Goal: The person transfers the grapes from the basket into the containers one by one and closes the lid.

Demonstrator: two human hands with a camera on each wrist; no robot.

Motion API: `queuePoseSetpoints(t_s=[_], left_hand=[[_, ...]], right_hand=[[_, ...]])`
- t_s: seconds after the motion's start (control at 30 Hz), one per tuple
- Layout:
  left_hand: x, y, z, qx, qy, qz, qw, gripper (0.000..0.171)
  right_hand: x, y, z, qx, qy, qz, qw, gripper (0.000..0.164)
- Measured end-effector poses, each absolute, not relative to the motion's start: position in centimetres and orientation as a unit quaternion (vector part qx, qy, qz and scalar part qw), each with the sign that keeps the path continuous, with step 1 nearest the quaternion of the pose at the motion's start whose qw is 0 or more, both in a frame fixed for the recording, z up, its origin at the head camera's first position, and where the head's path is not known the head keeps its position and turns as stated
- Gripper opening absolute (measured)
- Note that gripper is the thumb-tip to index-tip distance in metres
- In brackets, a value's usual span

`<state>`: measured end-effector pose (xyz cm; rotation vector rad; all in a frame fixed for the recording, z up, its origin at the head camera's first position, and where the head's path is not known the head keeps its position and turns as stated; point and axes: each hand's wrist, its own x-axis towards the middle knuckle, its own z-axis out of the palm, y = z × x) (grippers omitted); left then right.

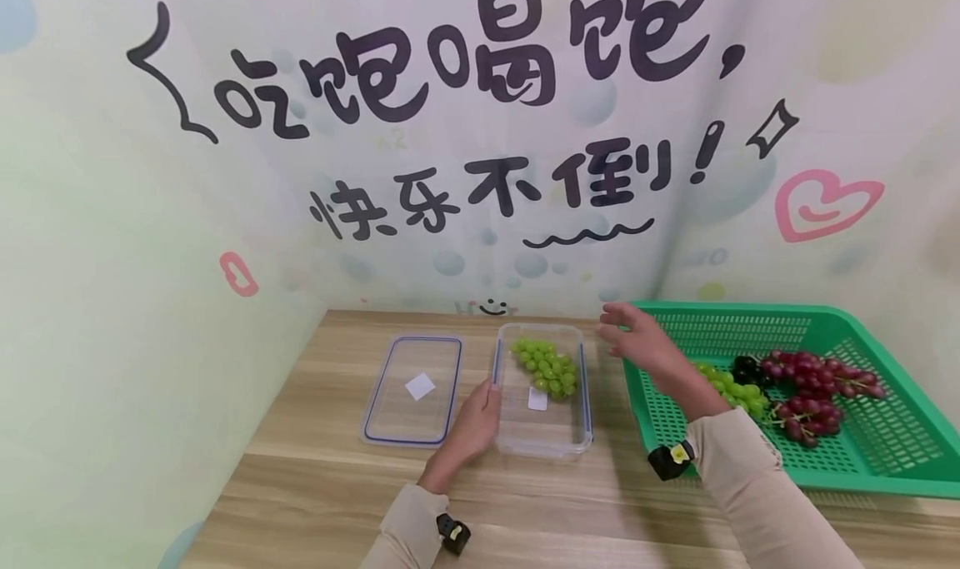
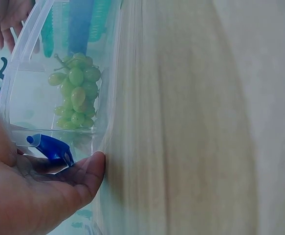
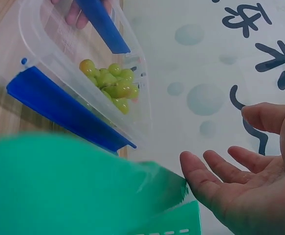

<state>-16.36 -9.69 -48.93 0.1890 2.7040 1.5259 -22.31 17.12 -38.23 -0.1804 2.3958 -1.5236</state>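
Note:
Green grapes [image 1: 551, 369] lie in a clear plastic food container [image 1: 543, 449] with blue side latches. My left hand [image 1: 477, 419] rests against the container's left side; in the left wrist view its fingers lie beside a hanging blue latch [image 2: 54, 149]. Raised and holding nothing, my right hand [image 1: 637, 340] has its fingers spread near the back left corner of a green basket [image 1: 862, 476]. The right wrist view shows that hand [image 3: 250, 176] just past the basket's edge, apart from the container. More green grapes [image 1: 738, 392] sit in the basket, partly behind my right forearm.
A clear lid [image 1: 412, 417] with a blue seal lies left of the container. Red grapes [image 1: 810, 381] and a few dark grapes [image 1: 746, 371] share the basket. Behind the wooden table [image 1: 315, 469] hangs a printed wall cloth [image 1: 465, 261].

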Motion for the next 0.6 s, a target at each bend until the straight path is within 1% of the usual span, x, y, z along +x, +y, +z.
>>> queuePoseSetpoints(t_s=[0.2, 0.6], left_hand=[[-16.4, -9.7, -49.0, 0.061, 0.868, 0.492, 0.017, 0.033], [-16.4, -9.8, -49.1, 0.063, 0.866, 0.496, 0.019, 0.034]], right_hand=[[-22.4, 18.1, -38.2, -0.045, 0.84, -0.523, 0.142, 0.062], [-21.9, 19.8, -37.8, -0.052, 0.843, -0.517, 0.139, 0.065]])
